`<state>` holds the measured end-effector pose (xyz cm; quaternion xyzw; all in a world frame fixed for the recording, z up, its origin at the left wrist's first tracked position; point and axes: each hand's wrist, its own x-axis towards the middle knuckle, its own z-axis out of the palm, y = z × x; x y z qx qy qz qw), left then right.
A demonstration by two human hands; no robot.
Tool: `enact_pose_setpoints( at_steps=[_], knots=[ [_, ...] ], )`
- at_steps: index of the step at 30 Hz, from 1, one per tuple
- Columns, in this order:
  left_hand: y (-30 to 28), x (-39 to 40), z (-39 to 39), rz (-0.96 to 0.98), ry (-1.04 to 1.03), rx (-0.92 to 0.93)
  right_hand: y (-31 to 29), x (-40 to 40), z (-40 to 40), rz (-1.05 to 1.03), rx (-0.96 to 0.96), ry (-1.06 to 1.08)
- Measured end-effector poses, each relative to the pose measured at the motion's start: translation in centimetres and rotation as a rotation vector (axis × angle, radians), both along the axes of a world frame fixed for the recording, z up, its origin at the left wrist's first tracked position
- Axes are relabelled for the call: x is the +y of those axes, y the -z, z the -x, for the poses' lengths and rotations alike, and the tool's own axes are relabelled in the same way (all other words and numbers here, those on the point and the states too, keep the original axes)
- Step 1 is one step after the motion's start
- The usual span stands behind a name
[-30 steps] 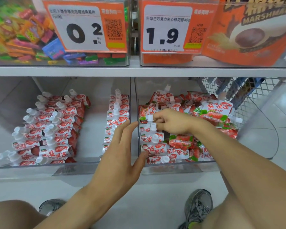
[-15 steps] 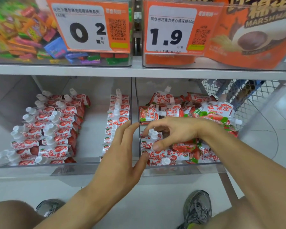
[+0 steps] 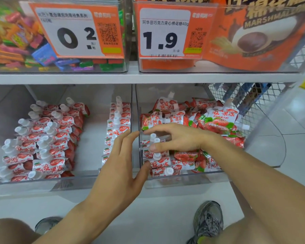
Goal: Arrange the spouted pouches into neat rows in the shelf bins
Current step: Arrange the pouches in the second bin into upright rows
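Red-and-white spouted pouches fill two clear bins on the lower shelf. The left bin [image 3: 25, 184] holds two neat rows [image 3: 56, 134] and a third row [image 3: 118, 124] against its right wall. In the right bin [image 3: 183, 180] a short row of pouches [image 3: 158, 164] lines the left wall, and a loose jumble [image 3: 218, 120] fills the rest. My right hand [image 3: 180, 138] hovers over that short row with fingers spread and loosely curved, holding nothing. My left hand [image 3: 123, 166] is open in front of the divider between the bins, thumb at the right bin's front corner.
The upper shelf [image 3: 148, 78] carries a bin of mixed candy [image 3: 16, 41] and a bin of orange marshmallow packets [image 3: 253, 41], each with a price tag. A wire mesh basket [image 3: 245, 95] stands right of the bins. My shoes [image 3: 208, 221] are on the floor below.
My right hand pinched a pouch spout in the short row a second ago, then let go and spread its fingers above the row. My left hand stayed in place.
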<state>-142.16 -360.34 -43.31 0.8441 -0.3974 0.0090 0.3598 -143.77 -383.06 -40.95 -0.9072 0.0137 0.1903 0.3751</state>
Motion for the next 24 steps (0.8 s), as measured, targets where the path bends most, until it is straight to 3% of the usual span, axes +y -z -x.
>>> enact_pose_setpoints(
  at_steps=[3,5,9,12,20,24],
  knots=[
    [0.0,0.1,-0.1,-0.001,0.008,-0.006,-1.6,-0.2,2.2,0.106,-0.224,0.180],
    [0.1,0.2,-0.2,-0.002,0.011,-0.016,-2.6,-0.2,3.8,0.144,-0.262,0.292],
    [0.2,0.2,-0.2,-0.006,0.007,-0.005,-2.5,1.1,6.4,0.162,0.053,0.288],
    [0.3,0.1,-0.2,0.003,0.010,0.005,-0.8,2.2,6.5,0.260,0.110,0.177],
    [0.1,0.1,-0.2,0.024,0.025,0.003,-1.3,1.3,5.6,-0.107,0.182,0.332],
    [0.0,0.1,-0.1,0.016,0.019,-0.008,-2.0,0.0,3.3,0.179,-0.252,0.460]
  ],
)
